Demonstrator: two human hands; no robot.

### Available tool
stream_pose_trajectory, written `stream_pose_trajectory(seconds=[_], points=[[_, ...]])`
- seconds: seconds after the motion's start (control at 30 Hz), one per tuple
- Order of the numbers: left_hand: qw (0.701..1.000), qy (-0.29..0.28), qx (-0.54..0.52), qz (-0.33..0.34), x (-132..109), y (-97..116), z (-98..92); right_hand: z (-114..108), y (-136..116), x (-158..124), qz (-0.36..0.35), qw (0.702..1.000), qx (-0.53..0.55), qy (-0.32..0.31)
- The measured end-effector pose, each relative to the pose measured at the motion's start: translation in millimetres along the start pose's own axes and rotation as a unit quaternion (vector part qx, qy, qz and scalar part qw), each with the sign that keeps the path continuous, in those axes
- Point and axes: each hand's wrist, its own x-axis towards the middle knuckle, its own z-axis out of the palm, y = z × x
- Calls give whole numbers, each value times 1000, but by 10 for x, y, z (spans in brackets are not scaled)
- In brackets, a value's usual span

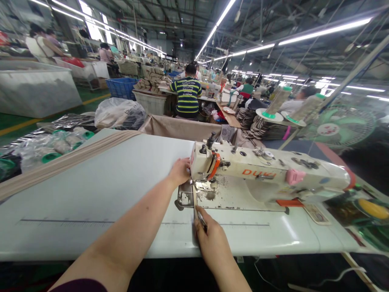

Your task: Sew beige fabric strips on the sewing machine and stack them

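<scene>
The table (79, 182) is spanning the lower frame; at centre, the right hand (211, 233) is grasping a strip (195, 198), presumably for alignment at the machine (231, 161); the left hand (180, 172) is resting alongside, grip indiscernible.

Got a long cream metal sewing machine (270, 164) with orange lettering (258, 173), narrow beige strip (195, 197), somebody's dark shirt (187, 96) with yellow stripes.

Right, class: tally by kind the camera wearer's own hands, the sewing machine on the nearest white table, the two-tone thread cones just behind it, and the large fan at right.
Hands: 2, left hand and right hand
Sewing machine: 1
Thread cones: 2
Fan: 1
Total: 6
</scene>
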Motion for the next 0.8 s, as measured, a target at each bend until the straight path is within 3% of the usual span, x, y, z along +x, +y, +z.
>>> stream_pose_trajectory(seconds=[0.33,0.53,0.67,0.8], points=[[998,20,-54,-3,-38,41,-27,78,50,58,5,1000,-28,6],[990,61,-117,-49,-26,-29,-54,62,90,33,-65,995,17,67],[970,113,-190,-102,-42,-86,-55,48,113,-20,-78,991,30,106],[927,145,-310,-151,-153,-95,-24,-14,23,-60,-103,985,62,127]])
